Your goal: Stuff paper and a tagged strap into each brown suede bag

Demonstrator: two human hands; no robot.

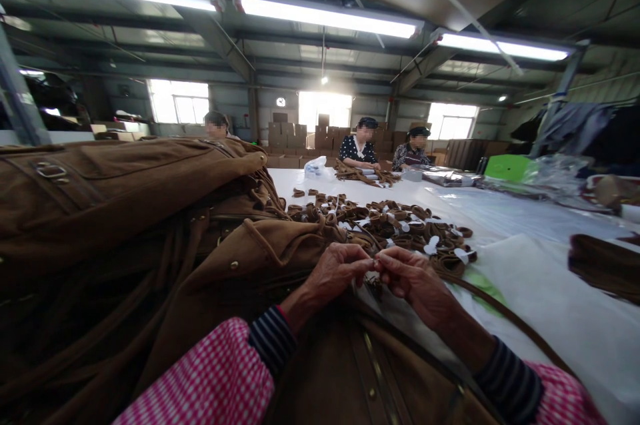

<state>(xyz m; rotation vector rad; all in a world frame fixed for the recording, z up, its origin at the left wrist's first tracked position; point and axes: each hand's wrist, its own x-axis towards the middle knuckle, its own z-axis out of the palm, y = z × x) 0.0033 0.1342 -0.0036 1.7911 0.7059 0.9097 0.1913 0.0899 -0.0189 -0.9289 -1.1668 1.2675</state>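
Observation:
My left hand (340, 273) and my right hand (413, 278) meet fingertip to fingertip near the middle of the view. Each is closed in a pinch, and what lies between the fingertips is too small to make out. Below them a brown bag (345, 358) with a metal zip and brass studs lies close to me. Small dark metal parts hang just under the fingers. A brown strap (505, 313) curves away to the right of my right hand. Behind my hands, many rolled brown straps (395, 221) with white tags are heaped on the white table (545, 278).
Brown bags (125, 205) are piled high at the left. A dark brown piece (605, 265) lies at the right edge. Across the table are a green box (507, 168), clear plastic (563, 175) and two people; another person's head shows behind the bag pile.

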